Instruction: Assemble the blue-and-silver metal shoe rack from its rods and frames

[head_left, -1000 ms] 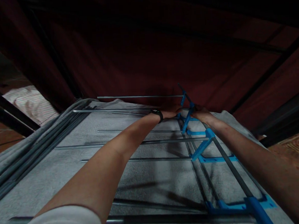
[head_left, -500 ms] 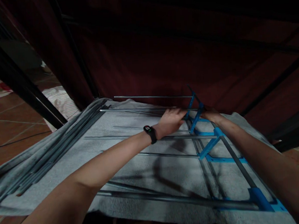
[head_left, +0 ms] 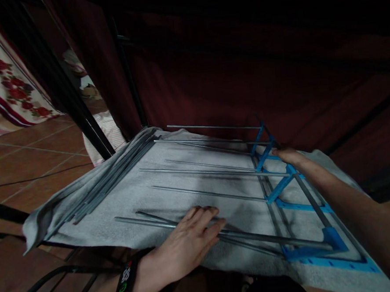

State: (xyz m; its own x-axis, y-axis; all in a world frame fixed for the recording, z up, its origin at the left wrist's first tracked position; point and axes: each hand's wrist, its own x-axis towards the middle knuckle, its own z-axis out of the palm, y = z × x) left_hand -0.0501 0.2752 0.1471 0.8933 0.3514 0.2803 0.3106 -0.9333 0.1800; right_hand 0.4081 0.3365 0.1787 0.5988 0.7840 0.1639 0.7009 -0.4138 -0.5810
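Note:
A rack frame of grey metal tubes and blue plastic connectors (head_left: 280, 187) lies on a grey cloth, with several thin rods (head_left: 211, 192) pointing left from it. My left hand (head_left: 197, 234), a black band on its wrist, lies over the thick near tube (head_left: 253, 236), fingers curved around it. A second, thinner tube crosses under that one beside the hand. At the far right corner, my right hand (head_left: 288, 155) grips the frame next to a blue connector; its fingertips are partly hidden there.
Several loose grey tubes (head_left: 114, 177) lie bundled along the left side of the cloth (head_left: 101, 231). A dark red curtain (head_left: 204, 83) and black metal posts (head_left: 77, 109) stand behind. Floral fabric (head_left: 16, 86) hangs at the far left above a tiled floor.
My left hand has left the far connectors and come toward me, down onto the thick near tube. My right hand stays at the far corner. The view has swung left.

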